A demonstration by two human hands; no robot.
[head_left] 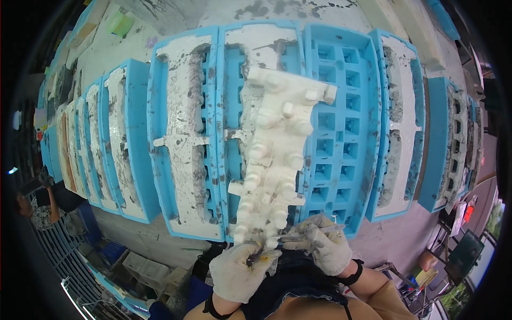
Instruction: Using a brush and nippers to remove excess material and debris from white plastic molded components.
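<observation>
A long white casting (282, 128) with rows of rounded knobs lies slanted across the blue molds, its near end toward me. In a stained white knit glove, my left hand (240, 272) is closed on the near end of this casting, at its left side. My right hand (325, 248), gloved too and smudged grey, grips a thin slender tool (288, 236). The tool's tip points left at a knob on the casting's near end; its exact kind is hard to make out. Both hands are close together in front of my body.
Under the casting are a blue mold (232, 101) partly filled with white material and another blue mold (341, 133) with square pockets. More filled molds (184, 122) stand left and right on the pale table (181, 256). A green container (120, 24) sits far left. Another person (45, 200) is at left.
</observation>
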